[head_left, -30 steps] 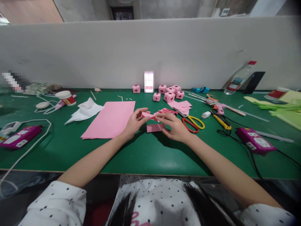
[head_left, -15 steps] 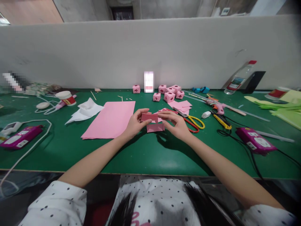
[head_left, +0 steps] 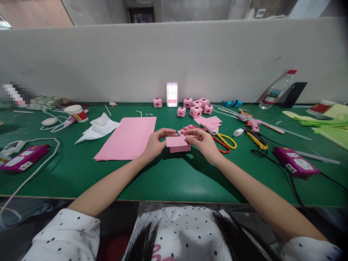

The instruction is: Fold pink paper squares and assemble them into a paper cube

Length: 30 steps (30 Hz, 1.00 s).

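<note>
Between my hands is a folded piece of pink paper [head_left: 178, 142], its top flap roughly level and a lower strip showing beneath. My left hand [head_left: 156, 145] has its fingers curved round the left and far edges, the thumb tucked at the left side. My right hand [head_left: 202, 143] pinches the right end between thumb and fingers. Just behind the right fingers lie more cut pink pieces [head_left: 213, 122] and scissors [head_left: 227, 141] with red and yellow handles. A stack of pink sheets [head_left: 126, 139] lies to the left of my left hand.
Several pink paper cubes [head_left: 195, 111] and a lit phone [head_left: 172, 95] stand along the partition. White crumpled paper [head_left: 99, 127] and a paper cup [head_left: 76, 113] are at left. A pink glue gun [head_left: 254, 125], a yellow cutter [head_left: 257, 140] and a purple power strip [head_left: 296, 162] lie at right.
The upper flap of the folded paper has come down toward me, over the lower strip. My left thumb has drawn back to the left side; the right fingers have closed in.
</note>
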### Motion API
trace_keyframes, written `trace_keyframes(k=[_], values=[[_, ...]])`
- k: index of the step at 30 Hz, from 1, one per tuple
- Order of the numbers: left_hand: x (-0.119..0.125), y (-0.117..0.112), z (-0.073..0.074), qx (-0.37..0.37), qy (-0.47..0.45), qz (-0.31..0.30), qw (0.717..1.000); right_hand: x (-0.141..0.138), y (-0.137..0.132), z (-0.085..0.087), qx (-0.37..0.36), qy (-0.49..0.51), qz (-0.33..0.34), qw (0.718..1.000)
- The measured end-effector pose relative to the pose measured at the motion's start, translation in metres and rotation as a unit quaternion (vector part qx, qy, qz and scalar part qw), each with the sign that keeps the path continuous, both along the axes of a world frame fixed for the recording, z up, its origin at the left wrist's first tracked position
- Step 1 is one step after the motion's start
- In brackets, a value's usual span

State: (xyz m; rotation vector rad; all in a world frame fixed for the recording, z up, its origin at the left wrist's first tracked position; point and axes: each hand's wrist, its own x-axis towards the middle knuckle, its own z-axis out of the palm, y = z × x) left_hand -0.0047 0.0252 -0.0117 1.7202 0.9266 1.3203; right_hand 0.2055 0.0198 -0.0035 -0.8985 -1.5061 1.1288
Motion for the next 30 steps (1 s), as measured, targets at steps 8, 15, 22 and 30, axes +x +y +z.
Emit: trace_keyframes(k=[8, 15, 22, 30], values=[[-0.001, 0.003, -0.004, -0.010, 0.058, 0.007, 0.998, 0.012, 0.006, -0.004, 0.136, -0.165, -0.055, 0.975], [0.000, 0.000, -0.002, -0.013, 0.132, -0.003, 0.991, 0.016, 0.004, -0.004, 0.217, -0.249, -0.053, 0.942], [0.001, -0.003, -0.006, 0.127, 0.262, -0.012, 0.956, 0.021, 0.012, -0.004, 0.283, -0.307, -0.084, 0.905], [-0.001, -0.005, -0.004, 0.139, 0.261, 0.007, 0.955, 0.073, 0.047, 0.000, 0.312, -0.426, -0.286, 0.800]])
